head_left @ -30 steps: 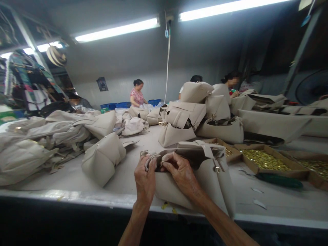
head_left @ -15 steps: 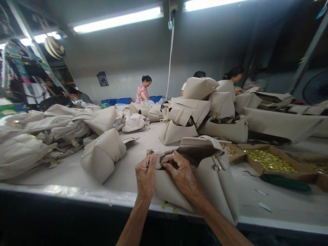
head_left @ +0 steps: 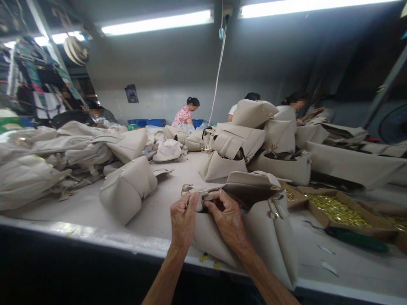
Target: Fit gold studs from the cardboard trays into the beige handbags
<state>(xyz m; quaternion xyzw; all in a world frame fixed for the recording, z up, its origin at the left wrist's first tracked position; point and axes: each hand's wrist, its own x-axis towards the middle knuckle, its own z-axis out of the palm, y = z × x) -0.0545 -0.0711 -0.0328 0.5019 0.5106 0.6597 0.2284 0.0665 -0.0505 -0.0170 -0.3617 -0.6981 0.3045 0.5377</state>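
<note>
A beige handbag point(head_left: 263, 228) lies at the table's front edge with its dark inside showing under a raised flap. My left hand point(head_left: 183, 218) is closed on the left end of its rim, thumb uppermost. Beside it, my right hand point(head_left: 227, 216) pinches the same rim with bent fingers and thumb. A gold buckle point(head_left: 187, 189) shows just past my left fingertips. At the bag's right end hangs a gold metal fitting point(head_left: 274, 215). Whatever small part may be between my fingertips is hidden.
Another beige bag point(head_left: 127, 190) lies to the left, before a heap of pale bags point(head_left: 38, 169). More bags point(head_left: 244, 140) are stacked behind. Cardboard trays of gold fittings point(head_left: 338, 210) and a green-handled hook tool point(head_left: 359, 239) lie right. Several people work at the back.
The whole view has shifted slightly, so the scene sits a little further right. Both hands keep hold of the bag's rim, with only small finger movement.
</note>
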